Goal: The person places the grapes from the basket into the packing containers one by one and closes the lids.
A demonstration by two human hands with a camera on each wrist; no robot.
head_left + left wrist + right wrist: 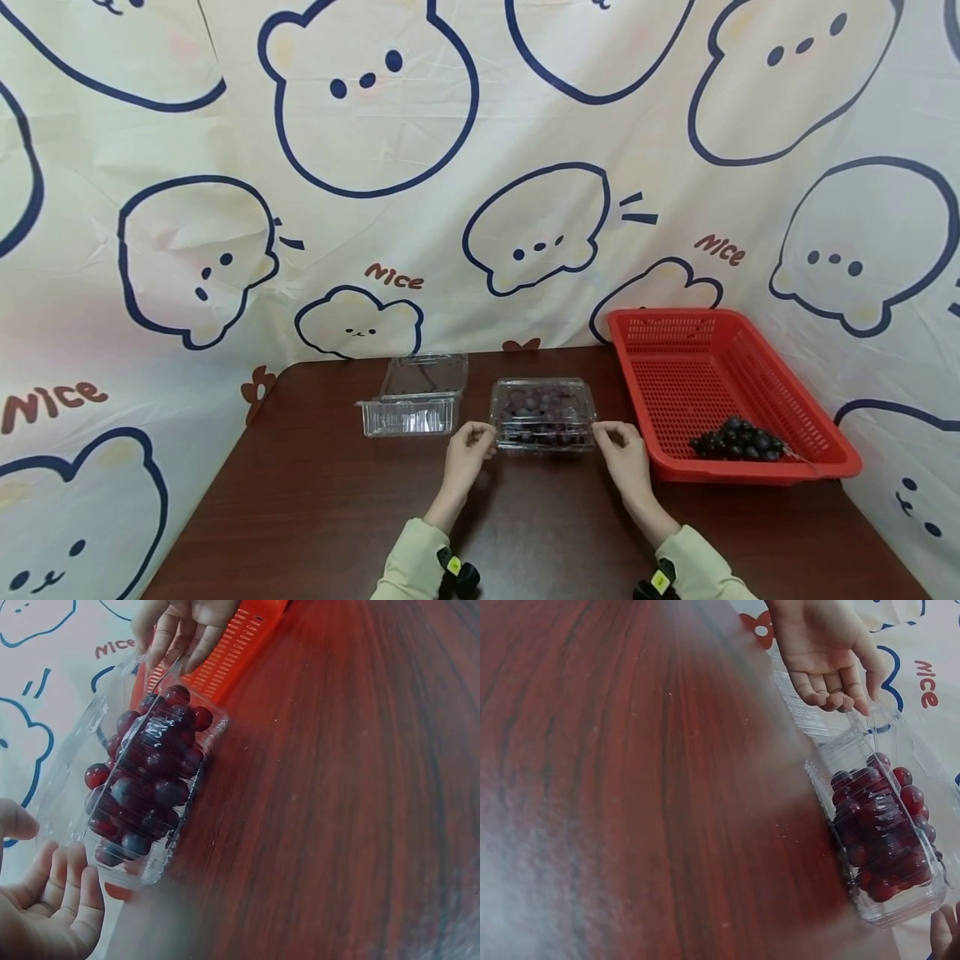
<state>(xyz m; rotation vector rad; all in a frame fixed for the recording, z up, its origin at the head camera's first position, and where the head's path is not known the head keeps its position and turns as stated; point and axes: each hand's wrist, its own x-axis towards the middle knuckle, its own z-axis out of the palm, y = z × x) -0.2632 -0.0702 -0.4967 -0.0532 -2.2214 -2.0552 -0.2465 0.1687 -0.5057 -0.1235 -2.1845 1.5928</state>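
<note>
Head: clear rectangular plastic box [542, 383] of round dark-red grapes [534, 406] on brown wood-grain table [337, 500]. Left hand [470, 450], right hand [622, 454] at box's near corners. Right of box: red slotted plastic basket [675, 367].

Left wrist: both hands' bent fingers pinch box's rim, nearly closed; uneven pressing could pop one corner.

Right wrist: right hand mostly cropped, firmness can't tell; lid latching unclear. If lid springs, grapes could spill.
</note>
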